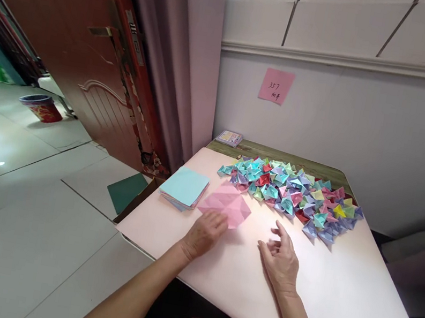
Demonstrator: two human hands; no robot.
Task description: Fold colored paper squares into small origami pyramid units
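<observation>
A creased pink paper square [228,205] lies flat on the pale pink tabletop [335,304]. My left hand [205,234] rests on its near corner, fingers curled down onto the sheet. My right hand [281,255] lies on the table just right of the sheet, fingers loosely apart and holding nothing. A stack of square paper sheets [185,187] with a light blue one on top sits left of the pink sheet. Behind it spreads a heap of several small folded paper pieces [292,194] in teal, purple, pink, red and yellow.
A small packet [229,138] lies at the table's far left corner. A pink sticky note [276,86] hangs on the wall. A curtain [173,54] and a brown door [74,33] stand to the left. A green sheet [126,191] lies on the tiled floor.
</observation>
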